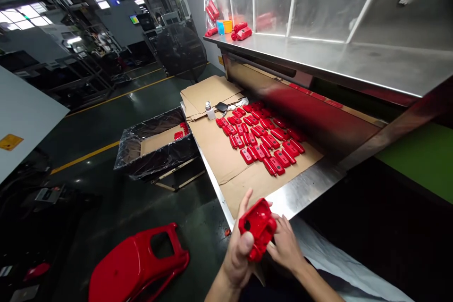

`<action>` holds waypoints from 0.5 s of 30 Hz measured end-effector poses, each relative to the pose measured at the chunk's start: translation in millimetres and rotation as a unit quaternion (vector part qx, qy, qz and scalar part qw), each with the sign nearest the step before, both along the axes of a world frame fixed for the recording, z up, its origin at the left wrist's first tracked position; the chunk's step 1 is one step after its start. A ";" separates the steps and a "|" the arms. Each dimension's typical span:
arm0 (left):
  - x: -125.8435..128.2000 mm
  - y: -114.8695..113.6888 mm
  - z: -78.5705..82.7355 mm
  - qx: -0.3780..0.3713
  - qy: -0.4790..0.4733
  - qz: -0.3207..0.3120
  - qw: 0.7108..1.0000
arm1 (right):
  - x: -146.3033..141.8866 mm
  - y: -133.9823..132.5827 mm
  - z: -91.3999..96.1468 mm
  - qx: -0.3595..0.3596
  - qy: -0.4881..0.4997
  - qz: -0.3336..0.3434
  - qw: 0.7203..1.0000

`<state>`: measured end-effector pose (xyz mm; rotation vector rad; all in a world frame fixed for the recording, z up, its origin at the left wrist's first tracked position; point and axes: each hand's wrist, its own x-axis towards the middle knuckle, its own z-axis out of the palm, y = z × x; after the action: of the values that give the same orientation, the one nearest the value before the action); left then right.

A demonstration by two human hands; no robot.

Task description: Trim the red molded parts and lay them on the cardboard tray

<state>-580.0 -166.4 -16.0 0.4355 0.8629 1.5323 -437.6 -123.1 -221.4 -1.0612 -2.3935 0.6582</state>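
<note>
A red plastic housing [261,221] is held up near the table's front edge, its hollow inner side facing me. My left hand [238,255] grips it from the left, thumb across the lower edge and index finger pointing up. My right hand [288,245] is closed at the housing's right side; part of its fingers is hidden behind the piece. Beyond both hands, several similar red housings [260,151] lie in rough rows on brown cardboard [233,198] covering the metal table.
A black-lined bin [155,163] with red parts stands left of the table. Stacked cardboard [208,89] and a small bottle [208,108] are at the far end. A metal shelf [300,49] overhangs the right side. A red plastic stool [130,264] stands lower left.
</note>
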 end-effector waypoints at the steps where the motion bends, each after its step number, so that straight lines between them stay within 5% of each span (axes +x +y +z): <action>1: -11.6 1.2 -7.5 -0.018 0.082 -0.001 0.997 | -16.5 3.5 -5.3 0.000 -0.007 -0.001 1.000; 4: -42.2 14.8 -33.1 -0.074 0.367 -0.024 0.927 | -45.9 7.3 -18.2 0.002 -0.025 -0.026 0.999; 8: -67.9 60.7 -77.7 -0.078 0.689 -0.091 0.715 | -30.5 -1.9 -24.9 0.013 -0.049 -0.073 0.996; 12: -74.3 127.3 -125.5 -0.046 0.730 -0.162 0.663 | 37.5 -34.1 -31.0 0.002 -0.046 -0.172 0.984; 15: -71.3 168.9 -149.4 -0.024 0.750 -0.194 0.632 | 90.7 -73.1 -27.3 -0.101 -0.008 -0.301 0.948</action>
<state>-651.3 2.5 -165.5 1.8491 1.8556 0.4105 -346.9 -196.1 -248.7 -1.7793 -1.8751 0.6699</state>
